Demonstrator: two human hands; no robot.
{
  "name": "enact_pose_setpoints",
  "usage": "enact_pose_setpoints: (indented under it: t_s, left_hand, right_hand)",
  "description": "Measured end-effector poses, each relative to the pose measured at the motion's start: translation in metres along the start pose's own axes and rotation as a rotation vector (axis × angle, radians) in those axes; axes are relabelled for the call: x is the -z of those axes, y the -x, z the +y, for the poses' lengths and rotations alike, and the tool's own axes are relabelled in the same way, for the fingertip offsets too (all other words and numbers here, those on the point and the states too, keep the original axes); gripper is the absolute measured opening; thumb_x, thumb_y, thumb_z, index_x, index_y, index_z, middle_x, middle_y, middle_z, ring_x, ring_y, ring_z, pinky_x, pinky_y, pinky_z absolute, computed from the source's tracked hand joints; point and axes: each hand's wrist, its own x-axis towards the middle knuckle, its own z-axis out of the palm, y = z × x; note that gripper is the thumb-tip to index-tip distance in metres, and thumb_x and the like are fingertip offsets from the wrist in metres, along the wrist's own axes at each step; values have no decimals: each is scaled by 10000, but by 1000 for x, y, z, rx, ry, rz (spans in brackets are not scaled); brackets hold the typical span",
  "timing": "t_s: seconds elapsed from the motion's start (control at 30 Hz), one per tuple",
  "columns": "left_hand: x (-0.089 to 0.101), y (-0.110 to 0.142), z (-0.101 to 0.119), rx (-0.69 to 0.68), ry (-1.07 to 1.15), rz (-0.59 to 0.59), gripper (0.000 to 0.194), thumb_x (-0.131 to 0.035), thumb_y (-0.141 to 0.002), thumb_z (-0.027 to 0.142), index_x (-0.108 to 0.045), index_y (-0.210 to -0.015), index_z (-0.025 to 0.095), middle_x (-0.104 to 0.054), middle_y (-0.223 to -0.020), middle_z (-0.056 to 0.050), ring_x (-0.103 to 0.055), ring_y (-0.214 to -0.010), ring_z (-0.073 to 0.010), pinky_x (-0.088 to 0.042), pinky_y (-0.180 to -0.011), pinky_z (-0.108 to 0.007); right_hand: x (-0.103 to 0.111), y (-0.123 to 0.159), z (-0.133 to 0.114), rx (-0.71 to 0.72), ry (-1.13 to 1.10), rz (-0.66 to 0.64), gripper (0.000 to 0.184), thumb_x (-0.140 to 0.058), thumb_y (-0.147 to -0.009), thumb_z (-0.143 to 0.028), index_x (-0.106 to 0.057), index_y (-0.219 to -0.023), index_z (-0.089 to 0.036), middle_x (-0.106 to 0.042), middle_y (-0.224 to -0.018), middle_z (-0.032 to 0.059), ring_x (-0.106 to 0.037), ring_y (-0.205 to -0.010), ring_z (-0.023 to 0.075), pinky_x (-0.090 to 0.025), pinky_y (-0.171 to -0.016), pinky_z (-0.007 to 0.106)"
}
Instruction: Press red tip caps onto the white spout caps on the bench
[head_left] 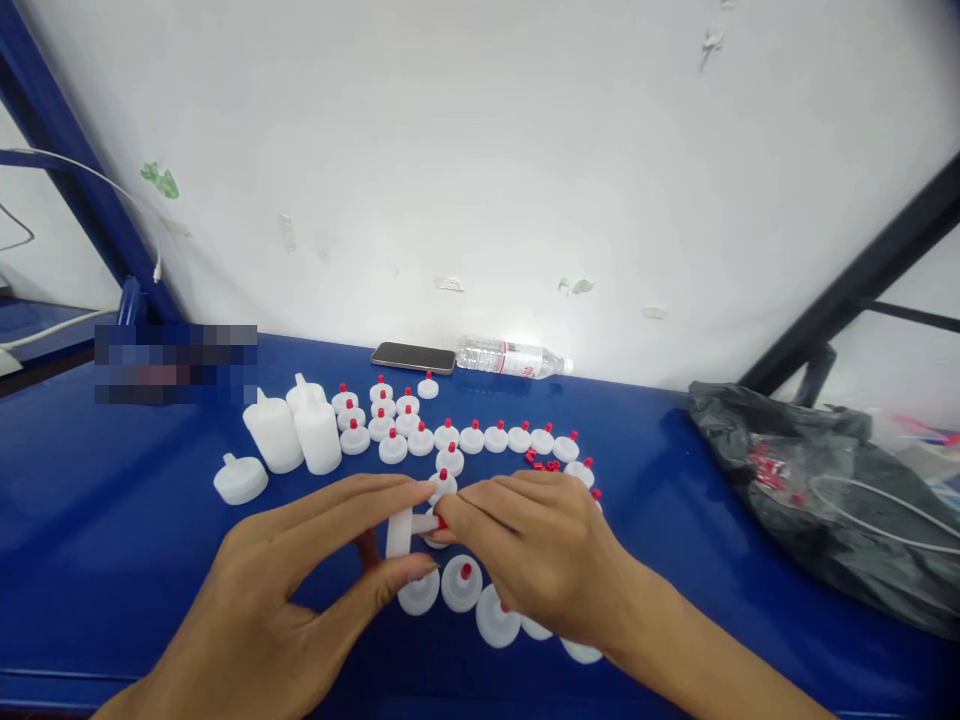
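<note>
Between the thumb and fingers of my left hand (277,590) is a white nozzle cap (399,535), turned sideways with its spout to the right. My right hand (547,560) pinches a small red tip cap (442,522) at the end of that spout. The pinching fingertips partly hide it. Below and around my hands stand several white nozzle caps with red tips, such as this red-tipped cap (462,583). Loose red tip caps (541,462) lie just beyond my right hand. A white nozzle cap without a red tip (241,480) rests at the left.
White squeeze bottles (318,438) stand at the left on the blue table (135,560). A phone (413,357) and a clear plastic bottle (514,358) lie along the wall. To the right, a dark plastic bag (847,520) holds more red pieces.
</note>
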Motion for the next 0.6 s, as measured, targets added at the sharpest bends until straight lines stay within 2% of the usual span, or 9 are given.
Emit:
enact_pose_setpoints:
  t_s: [0.1,0.2,0.27,0.33,0.4,0.5,0.6]
  left_hand:
    - [-2,-6,-12,-12,-43,-17,277,-705,-1067,633,-817,-1123,385,-869,-1042,52,-854,-865,-147,-705,-778,-204]
    - [-5,-8,-30,35,-122,-57,326,-673,-1067,630,-831,-1049,345,-839,-1076,-15,-840,-935,-203,-698,-830,-286]
    - [-6,-7,-44,84,-164,-111,371,-641,-1066,649,-835,-1068,333,-856,-1062,-35,-847,-920,-237,-689,-818,-324]
    - [-8,-5,-56,116,-183,-148,420,-607,-1061,680,-837,-1053,328,-864,-970,-41,-841,-814,-256,-670,-732,-346]
    - [-10,-3,-66,138,-198,-170,459,-572,-1057,696,-837,-1009,324,-843,-859,-42,-814,-693,-265,-632,-631,-359]
    - [-17,0,-76,163,-227,-196,505,-534,-1048,712,-840,-988,315,-842,-844,-67,-825,-698,-303,-617,-586,-385]
    - [-18,-2,-77,173,-262,-192,549,-525,-1020,740,-857,-1047,304,-895,-1041,-107,-873,-921,-361,-686,-726,-440]
  right_hand:
    - [-1,2,10,-7,-12,-4,354,-617,-1215,-248,-822,-939,-162,-817,-790,-13,-719,-623,113,-446,-529,311]
    - [5,4,24,-78,12,-60,367,-593,-1234,-360,-839,-1019,-191,-853,-866,-2,-738,-665,112,-431,-569,297]
    - [14,4,36,-253,78,-218,376,-564,-1238,-387,-852,-1071,-211,-859,-898,13,-759,-715,135,-407,-595,297]
    - [24,3,49,-464,140,-473,336,-589,-1220,-360,-862,-1075,-228,-863,-932,27,-780,-777,170,-382,-622,306]
    - [33,3,60,-595,176,-679,282,-641,-1185,-291,-865,-1023,-234,-870,-941,31,-788,-806,199,-362,-636,317]
    - [39,5,72,-646,188,-765,188,-728,-1122,-215,-876,-1010,-249,-892,-977,28,-810,-851,220,-364,-648,317]
    - [38,7,75,-686,212,-800,124,-784,-1082,-212,-892,-1048,-264,-904,-1034,37,-830,-917,241,-391,-660,308]
